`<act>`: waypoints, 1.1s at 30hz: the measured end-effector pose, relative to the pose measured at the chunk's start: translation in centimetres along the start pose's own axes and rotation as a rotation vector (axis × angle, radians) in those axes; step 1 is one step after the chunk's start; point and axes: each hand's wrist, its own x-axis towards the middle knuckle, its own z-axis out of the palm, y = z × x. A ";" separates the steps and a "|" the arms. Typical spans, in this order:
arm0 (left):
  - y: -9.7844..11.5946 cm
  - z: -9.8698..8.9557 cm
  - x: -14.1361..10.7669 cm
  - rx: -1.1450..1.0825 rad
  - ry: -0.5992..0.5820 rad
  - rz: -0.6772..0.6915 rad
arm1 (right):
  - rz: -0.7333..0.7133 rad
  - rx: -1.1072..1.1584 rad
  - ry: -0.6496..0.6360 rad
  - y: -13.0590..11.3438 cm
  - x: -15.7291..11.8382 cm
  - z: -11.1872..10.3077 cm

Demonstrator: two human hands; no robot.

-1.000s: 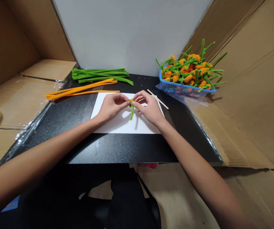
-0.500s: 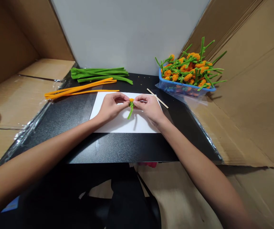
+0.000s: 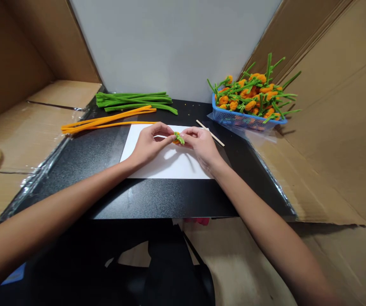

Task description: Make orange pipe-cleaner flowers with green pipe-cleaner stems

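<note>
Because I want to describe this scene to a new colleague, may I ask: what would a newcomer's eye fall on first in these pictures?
The eye goes first to the blue plastic mesh basket at the back right of the black table, heaped with orange-and-green pipe-cleaner flowers. Next come the left hand and right hand, pinching a small green-and-orange pipe-cleaner piece over a white paper sheet at the centre. Long green pipe cleaners and long orange pipe cleaners lie at the back left.

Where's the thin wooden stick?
In the head view, the thin wooden stick lies on the black tabletop, right of the white paper sheet, near the blue plastic basket.
</note>
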 end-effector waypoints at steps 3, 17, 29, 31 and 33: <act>0.4 0.0 -0.3 0.088 -0.034 0.073 | 0.020 0.016 0.012 0.1 -0.1 0.1; 0.3 -0.2 -0.7 0.363 0.037 0.290 | 0.016 0.128 0.004 -0.1 -0.7 0.5; -0.2 0.1 -0.7 0.655 0.186 0.462 | 0.137 0.286 0.001 0.3 -0.5 0.7; -0.1 0.2 -0.7 0.708 0.205 0.505 | 0.146 0.305 0.012 0.4 -0.5 0.7; 0.0 0.3 -0.7 0.727 0.203 0.525 | 0.152 0.309 0.016 0.3 -0.5 0.7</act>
